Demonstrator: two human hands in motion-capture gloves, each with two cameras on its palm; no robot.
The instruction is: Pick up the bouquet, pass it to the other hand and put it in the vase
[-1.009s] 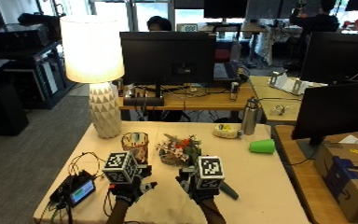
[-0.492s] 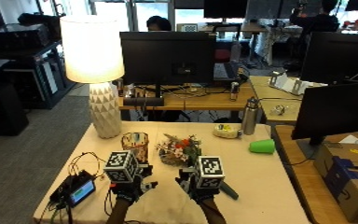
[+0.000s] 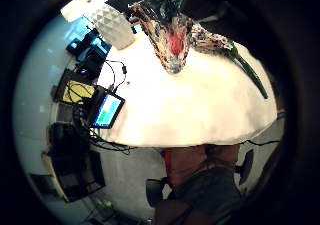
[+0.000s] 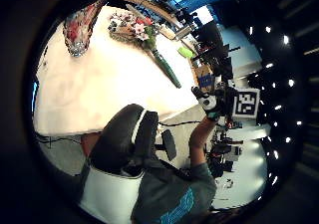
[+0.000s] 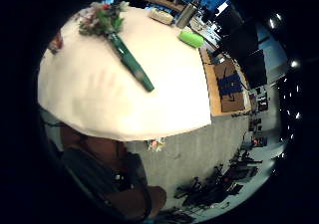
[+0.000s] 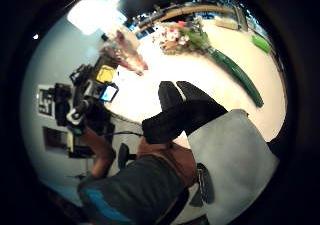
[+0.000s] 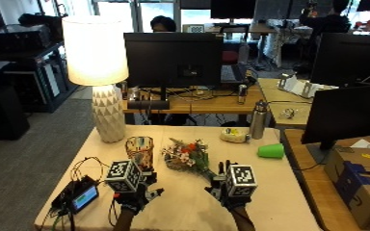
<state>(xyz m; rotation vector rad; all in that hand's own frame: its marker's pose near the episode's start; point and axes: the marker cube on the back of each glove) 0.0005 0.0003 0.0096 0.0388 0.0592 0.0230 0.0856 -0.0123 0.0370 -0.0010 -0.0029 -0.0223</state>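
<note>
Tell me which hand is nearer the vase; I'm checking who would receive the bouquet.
Left. The left hand is just in front of the vase; the right hand is farther, beyond the bouquet.

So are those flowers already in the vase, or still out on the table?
Out: the bouquet lies flat on the table, beside the upright vase.

No legible text anywhere.

Outside view: above and behind my head, facing forward over the table point(image 7: 281, 192). Four palm views: one at each thumb and little-finger side of my hands, looking down from well above. All share the tabletop and the bouquet point(image 7: 186, 156).
</note>
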